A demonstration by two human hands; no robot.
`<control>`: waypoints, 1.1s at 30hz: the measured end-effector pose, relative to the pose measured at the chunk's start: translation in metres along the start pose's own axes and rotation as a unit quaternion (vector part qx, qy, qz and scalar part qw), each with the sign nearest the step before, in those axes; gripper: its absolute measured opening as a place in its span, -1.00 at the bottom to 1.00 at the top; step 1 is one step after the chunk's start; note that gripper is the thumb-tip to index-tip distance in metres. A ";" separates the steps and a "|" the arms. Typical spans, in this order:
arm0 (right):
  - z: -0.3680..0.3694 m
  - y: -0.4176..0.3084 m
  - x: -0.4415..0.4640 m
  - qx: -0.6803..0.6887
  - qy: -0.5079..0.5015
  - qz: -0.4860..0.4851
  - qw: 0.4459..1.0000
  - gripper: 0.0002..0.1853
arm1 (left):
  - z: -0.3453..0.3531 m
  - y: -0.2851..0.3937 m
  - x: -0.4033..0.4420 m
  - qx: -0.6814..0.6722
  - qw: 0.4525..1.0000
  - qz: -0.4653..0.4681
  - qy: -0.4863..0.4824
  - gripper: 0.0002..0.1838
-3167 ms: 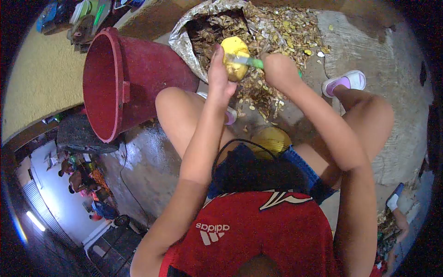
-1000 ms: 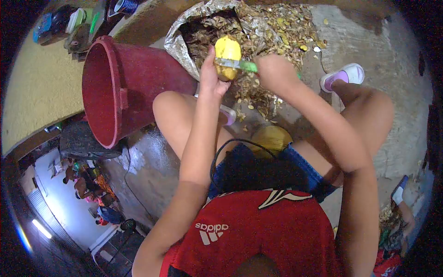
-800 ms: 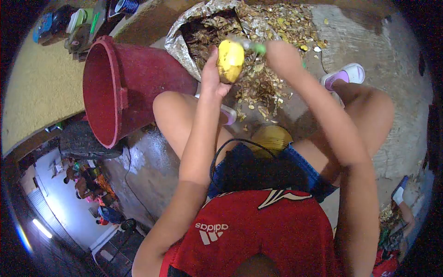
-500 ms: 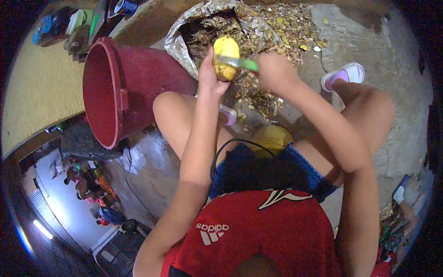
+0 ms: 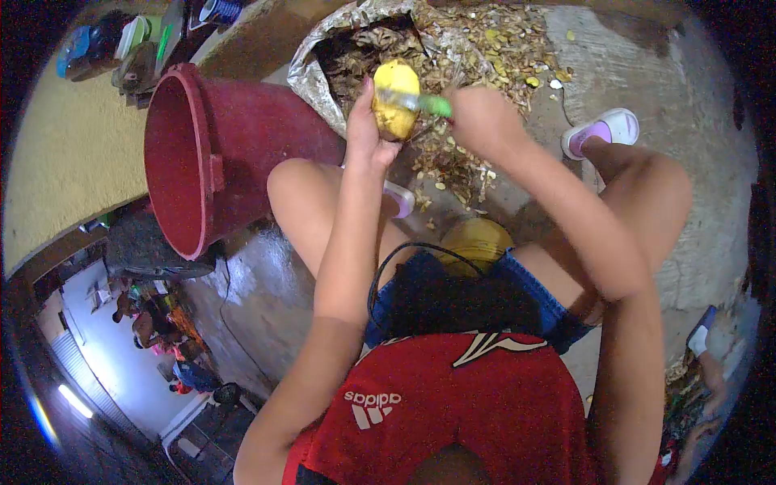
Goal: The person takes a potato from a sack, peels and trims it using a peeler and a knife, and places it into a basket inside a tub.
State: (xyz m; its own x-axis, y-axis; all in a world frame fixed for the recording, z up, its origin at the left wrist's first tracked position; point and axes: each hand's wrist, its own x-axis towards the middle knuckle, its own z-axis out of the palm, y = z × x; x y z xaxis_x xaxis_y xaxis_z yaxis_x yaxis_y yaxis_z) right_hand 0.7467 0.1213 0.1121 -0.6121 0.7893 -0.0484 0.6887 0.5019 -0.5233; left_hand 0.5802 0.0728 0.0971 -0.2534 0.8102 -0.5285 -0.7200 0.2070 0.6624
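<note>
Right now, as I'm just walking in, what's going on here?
A person in a red shirt has a yellow piece of produce in the left hand and a green-handled knife in the right hand. The blurred blade crosses the produce, bright yellow above and brown-patched below, so it looks partly peeled. Peel-like scraps lie ahead beside an open sack, with a red bin to its left.

Rough yellow wall (image 5: 65, 162), grey concrete floor (image 5: 679, 242) to its right, shiny patch (image 5: 263, 263) near it, white wall (image 5: 93, 343) below it, glowing tube light (image 5: 75, 402) further below it.
</note>
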 end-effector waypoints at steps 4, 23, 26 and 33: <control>0.014 -0.003 -0.005 -0.028 -0.027 -0.031 0.999 -0.89 | -0.001 -0.001 0.000 0.022 1.000 0.017 0.002 -0.55; 0.001 0.037 0.024 -0.024 0.053 0.028 0.998 -0.86 | 0.002 -0.001 -0.004 0.031 0.999 -0.007 -0.018 -0.57; -0.007 0.067 0.036 -0.085 0.067 0.082 0.991 -0.86 | 0.003 0.002 -0.006 0.019 1.000 -0.006 -0.024 -0.58; 0.007 0.004 -0.001 -0.011 -0.016 -0.015 1.000 -0.86 | -0.004 -0.001 0.001 -0.007 0.999 -0.029 -0.019 -0.56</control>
State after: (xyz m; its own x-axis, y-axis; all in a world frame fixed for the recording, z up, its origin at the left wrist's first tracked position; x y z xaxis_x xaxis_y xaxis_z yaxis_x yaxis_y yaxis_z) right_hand 0.7475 0.1203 0.1045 -0.6450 0.7618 -0.0610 0.6780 0.5335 -0.5056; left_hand 0.5776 0.0715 0.0936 -0.1869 0.8171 -0.5454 -0.7418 0.2466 0.6236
